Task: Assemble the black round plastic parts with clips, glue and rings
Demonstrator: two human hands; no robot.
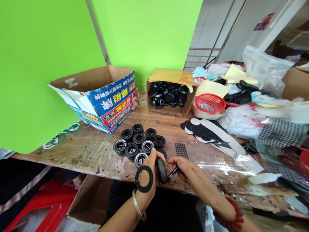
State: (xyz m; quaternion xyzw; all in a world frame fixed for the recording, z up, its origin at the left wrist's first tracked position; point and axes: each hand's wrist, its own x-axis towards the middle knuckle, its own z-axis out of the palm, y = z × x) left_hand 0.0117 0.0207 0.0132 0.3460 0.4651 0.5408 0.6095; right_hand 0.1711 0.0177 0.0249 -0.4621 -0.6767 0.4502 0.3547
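My left hand (151, 170) is closed round a black wheel-like part (161, 171) with a ribbed rim, held on edge above the table's front edge. A flat black ring (144, 179) lies over the back of that hand, near the wrist. Between thumb and fingers, my right hand (185, 168) pinches a small black-and-shiny piece (173, 172) against the lower right of the wheel; its exact kind is unclear. Just beyond my left hand, several similar black round parts (139, 138) lie grouped on the table. A sheet of small black dots (181, 150) lies beyond my right hand.
A blue printed carton (113, 106) stands at left, with green rings (73, 128) beside it. Black parts fill a cardboard box (151, 108) at the back. To the right are a red basket (222, 102), flat black-and-white cutouts (205, 129) and plastic bags (243, 120).
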